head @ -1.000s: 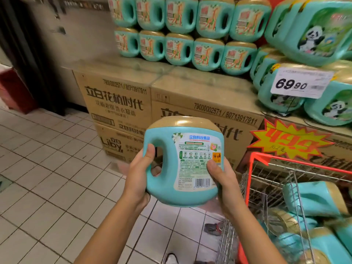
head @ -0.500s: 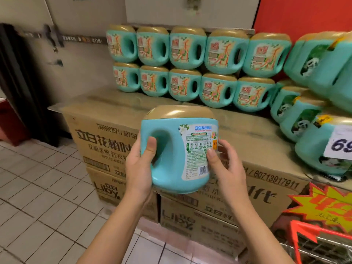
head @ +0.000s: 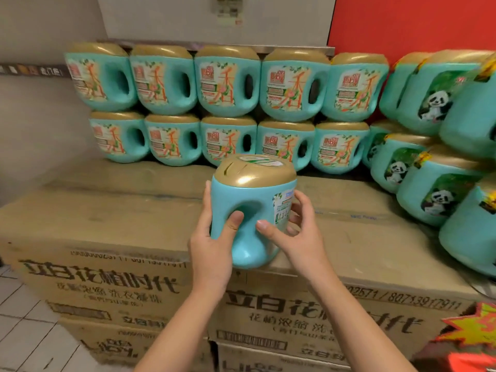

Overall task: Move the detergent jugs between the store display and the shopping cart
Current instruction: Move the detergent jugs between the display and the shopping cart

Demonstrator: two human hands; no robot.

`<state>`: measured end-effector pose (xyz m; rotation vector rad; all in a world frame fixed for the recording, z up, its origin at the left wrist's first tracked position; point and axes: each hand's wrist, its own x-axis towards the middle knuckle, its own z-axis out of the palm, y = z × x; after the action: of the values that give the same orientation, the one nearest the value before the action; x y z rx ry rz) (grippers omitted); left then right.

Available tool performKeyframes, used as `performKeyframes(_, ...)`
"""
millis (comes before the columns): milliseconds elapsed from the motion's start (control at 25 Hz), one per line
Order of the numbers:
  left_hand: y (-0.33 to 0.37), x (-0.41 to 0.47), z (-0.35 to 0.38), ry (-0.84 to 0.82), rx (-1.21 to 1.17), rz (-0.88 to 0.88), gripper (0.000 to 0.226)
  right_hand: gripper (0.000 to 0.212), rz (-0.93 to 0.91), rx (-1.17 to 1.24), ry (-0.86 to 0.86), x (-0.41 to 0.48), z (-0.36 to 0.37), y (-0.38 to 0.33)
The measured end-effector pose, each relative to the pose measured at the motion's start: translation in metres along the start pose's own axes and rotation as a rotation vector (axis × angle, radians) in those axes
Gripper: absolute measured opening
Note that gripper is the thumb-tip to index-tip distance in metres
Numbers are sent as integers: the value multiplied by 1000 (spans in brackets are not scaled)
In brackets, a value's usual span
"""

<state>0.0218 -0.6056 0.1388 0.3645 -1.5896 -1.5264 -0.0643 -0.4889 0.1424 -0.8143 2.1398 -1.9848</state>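
A teal detergent jug point(head: 249, 210) with a gold cap is held over the front of the cardboard box top point(head: 120, 216), upright and tilted slightly toward me. My left hand point(head: 214, 242) grips its left side, thumb in the handle hollow. On the jug's right side my right hand point(head: 298, 232) holds it, thumb on the front and fingers behind the label. Whether the jug's base touches the box I cannot tell. Behind it, two stacked rows of the same jugs point(head: 228, 114) line the wall. The shopping cart is out of view.
More teal jugs with panda labels point(head: 434, 183) are piled at the right. Stacked printed cartons point(head: 107, 288) form the display base. Tiled floor point(head: 26, 331) lies at the lower left. A red and yellow price star point(head: 477, 331) shows at the lower right corner.
Both hands have carried the jug forward, away from the cart and over the box top. The jug has turned, handle side now facing me. The cart has left the view.
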Motion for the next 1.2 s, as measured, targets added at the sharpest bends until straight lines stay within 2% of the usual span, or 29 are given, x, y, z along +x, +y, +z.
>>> performKeyframes(120, -15, 24, -2, -105, 13, 18, 71, 100, -2, 21, 4, 24, 6, 17)
performKeyframes(280, -36, 33, -7, -222, 27, 23, 70, 88, -52, -5, 34, 49, 3, 29)
performKeyframes(400, -44, 25, -4, -291, 115, 108, 69, 64, -90, 45, 33, 58, -10, 38)
performKeyframes(480, -47, 20, 1, -329, 107, 121, 58, 47, -81, 112, 95, 57, -19, 44)
performKeyframes(600, -50, 28, 5, -332, 59, 122, 42, 33, -13, 125, 217, 47, -25, 51)
performKeyframes(680, -50, 50, 5, -268, -12, 82, 36, 36, -22, 111, 328, 35, -20, 47)
performKeyframes(760, -51, 87, 9, -202, -115, -37, 33, 51, -106, 82, 345, 22, -7, 40)
performKeyframes(840, -54, 125, 14, -281, -116, -158, 41, 59, -162, 38, 294, 16, 9, 35)
performKeyframes(1000, -66, 157, 23, -661, -128, -341, 66, 49, -167, 3, 378, 22, 6, 33)
performKeyframes(1120, -77, 158, 33, -665, -101, -333, 94, 35, -133, 26, 478, 31, -22, 39)
performKeyframes(1200, -81, 155, 48, -667, -27, -262, 101, 30, -119, -10, 515, 42, -43, 46)
